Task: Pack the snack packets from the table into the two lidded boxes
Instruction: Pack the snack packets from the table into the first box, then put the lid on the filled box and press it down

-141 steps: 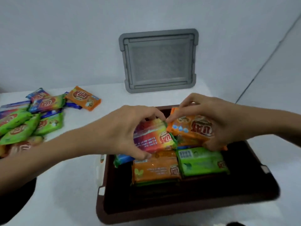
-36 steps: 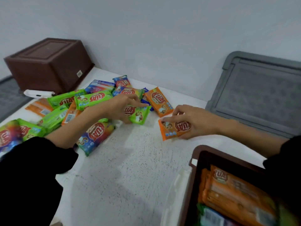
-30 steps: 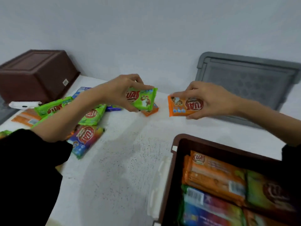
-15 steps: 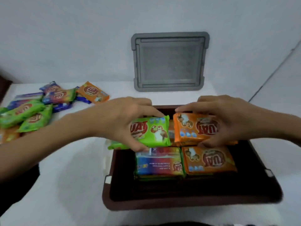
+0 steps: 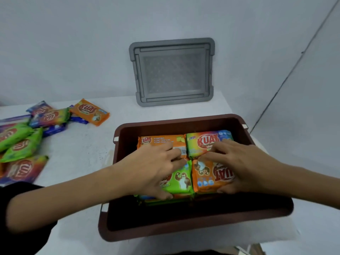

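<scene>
Since half a second ago, you have brought both packets down from above the box and into it. Your left hand [image 5: 156, 168] lies over the green packet [image 5: 181, 179], with the fingers bent across its far edge and the thumb hooked under its near edge. The packet is pinched between them. Your right hand [image 5: 239, 166] grips the orange packet [image 5: 206, 179] in the same way, fingers curled at the far edge and thumb pressed against the near edge.

The two packets lie side by side, touching, in the near row of the brown box [image 5: 184, 120]. They rest on other packets whose edges show underneath. Behind them in the far row are a back-side-up packet [image 5: 158, 141], orange with a barcode, and a rainbow packet [image 5: 206, 140]. Your fingertips reach onto both. A dark strip of the box floor shows nearest you.

The box stands on a white table [image 5: 82, 150]. A grey lid [image 5: 173, 70] leans upright against the wall [image 5: 73, 43] behind the box. Well apart from the box, at the left of the table, lies a heap of packets [image 5: 27, 137] in green, blue, purple and rainbow colours. One loose orange one [image 5: 90, 112] lies at the edge of the heap nearest the box.
</scene>
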`<state>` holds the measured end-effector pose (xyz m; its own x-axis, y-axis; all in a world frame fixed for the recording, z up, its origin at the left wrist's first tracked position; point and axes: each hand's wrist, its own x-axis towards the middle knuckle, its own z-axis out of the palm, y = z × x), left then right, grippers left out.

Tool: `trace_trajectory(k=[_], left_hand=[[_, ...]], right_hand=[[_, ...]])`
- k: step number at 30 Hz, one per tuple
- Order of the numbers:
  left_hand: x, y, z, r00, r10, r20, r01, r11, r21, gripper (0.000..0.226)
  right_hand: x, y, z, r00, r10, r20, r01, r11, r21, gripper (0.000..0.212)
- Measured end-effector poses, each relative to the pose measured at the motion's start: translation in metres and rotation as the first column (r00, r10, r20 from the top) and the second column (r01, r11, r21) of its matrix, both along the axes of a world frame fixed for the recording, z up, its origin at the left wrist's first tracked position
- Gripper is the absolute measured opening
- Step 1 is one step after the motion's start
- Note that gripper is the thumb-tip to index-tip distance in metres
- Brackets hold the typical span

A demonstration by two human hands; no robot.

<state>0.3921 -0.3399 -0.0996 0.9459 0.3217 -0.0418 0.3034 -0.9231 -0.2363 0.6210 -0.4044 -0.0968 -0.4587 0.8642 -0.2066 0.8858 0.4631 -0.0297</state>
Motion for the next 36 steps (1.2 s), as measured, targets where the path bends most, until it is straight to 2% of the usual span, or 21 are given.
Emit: trace_trajectory(k=[3, 6, 8, 11, 14, 19, 24, 29, 32, 36], left_hand=[[0.001, 0.004, -0.001, 1.0, 0.009, -0.013, -0.009, 1.0, -0.003, 0.074], [0.004, 0.006, 0.001, 0.997, 0.053, -0.063, -0.056, 0.996, -0.063, 0.082], [0.007, 0.012, 0.009, 0.994, 0.103, -0.043, -0.109, 0.979, -0.17, 0.086], [0.012, 0.038, 0.032, 0.969, 0.225, 0.103, -0.185, 0.935, -0.301, 0.071], [0.011, 0.082, 0.053, 0.882, 0.335, 0.332, -0.22, 0.915, -0.337, 0.059], [0.013, 0.17, 0.06, 0.686, 0.51, 0.518, -0.348, 0.856, -0.382, 0.076], [0.023, 0.233, 0.026, 0.472, 0.761, 0.446, -0.524, 0.649, -0.552, 0.092], [0.039, 0.272, -0.028, 0.319, 0.854, 0.412, -0.578, 0.519, -0.629, 0.11], [0.045, 0.283, -0.053, 0.294, 0.852, 0.433, -0.558, 0.521, -0.646, 0.12], [0.043, 0.285, -0.062, 0.31, 0.821, 0.48, -0.554, 0.566, -0.611, 0.125]], right_hand=[[0.002, 0.002, -0.012, 0.999, 0.041, -0.008, -0.039, 0.992, 0.118, 0.081], [0.001, 0.007, -0.008, 0.998, 0.065, -0.012, -0.064, 0.995, 0.08, 0.078], [0.003, 0.016, 0.0, 0.997, 0.058, -0.051, -0.057, 0.998, 0.025, 0.08], [0.005, 0.037, 0.017, 0.981, 0.013, -0.195, 0.0, 0.998, 0.069, 0.07], [0.011, 0.066, 0.037, 0.958, -0.034, -0.284, 0.089, 0.979, 0.184, 0.051], [0.022, 0.14, 0.047, 0.895, -0.057, -0.442, 0.251, 0.885, 0.393, 0.057], [0.032, 0.223, 0.028, 0.803, -0.286, -0.522, 0.494, 0.81, 0.316, 0.071], [0.046, 0.28, -0.023, 0.691, -0.447, -0.569, 0.652, 0.725, 0.223, 0.089], [0.049, 0.295, -0.05, 0.615, -0.489, -0.619, 0.698, 0.702, 0.14, 0.095], [0.051, 0.298, -0.064, 0.595, -0.449, -0.666, 0.693, 0.706, 0.144, 0.1]])
